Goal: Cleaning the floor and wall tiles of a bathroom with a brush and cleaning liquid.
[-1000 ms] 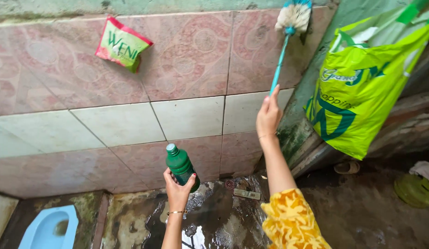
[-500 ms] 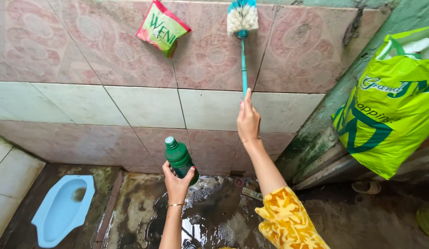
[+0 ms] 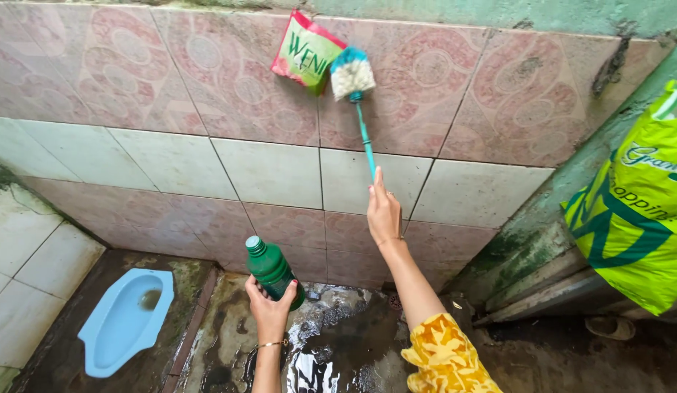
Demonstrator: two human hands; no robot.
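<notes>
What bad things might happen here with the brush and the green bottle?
The brush head sits right beside the sachet hanging on the wall, so a sweep by the right hand might knock it down. The floor looks wet and shiny, so feet may slip. The left hand grips the green bottle low down while it leans; it might slide out, though its cap looks on.

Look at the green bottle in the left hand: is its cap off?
No, the green bottle in the left hand has its pale cap sitting on the neck.
</notes>
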